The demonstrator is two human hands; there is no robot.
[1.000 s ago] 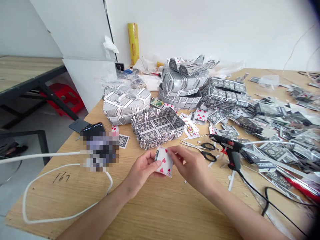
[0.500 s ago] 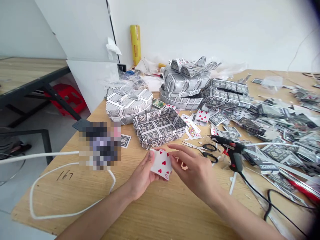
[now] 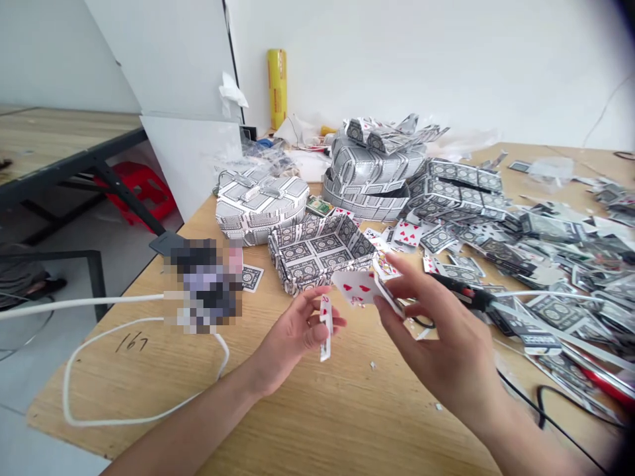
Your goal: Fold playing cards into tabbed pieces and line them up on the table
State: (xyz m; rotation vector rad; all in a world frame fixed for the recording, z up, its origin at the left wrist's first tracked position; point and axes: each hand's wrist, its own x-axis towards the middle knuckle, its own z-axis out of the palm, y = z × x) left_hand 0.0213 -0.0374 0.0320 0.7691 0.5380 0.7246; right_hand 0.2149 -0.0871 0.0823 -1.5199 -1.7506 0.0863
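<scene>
Hearts card, bent, now farther right

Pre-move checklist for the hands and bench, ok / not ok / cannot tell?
1. Left hand grips the narrow card strip: ok.
2. Right hand grips the heart card: ok.
3. Open-topped box upright on the table: ok.
4. Glue gun in full view: not ok, right hand covers part.
5. Glue gun hot: cannot tell.
</scene>
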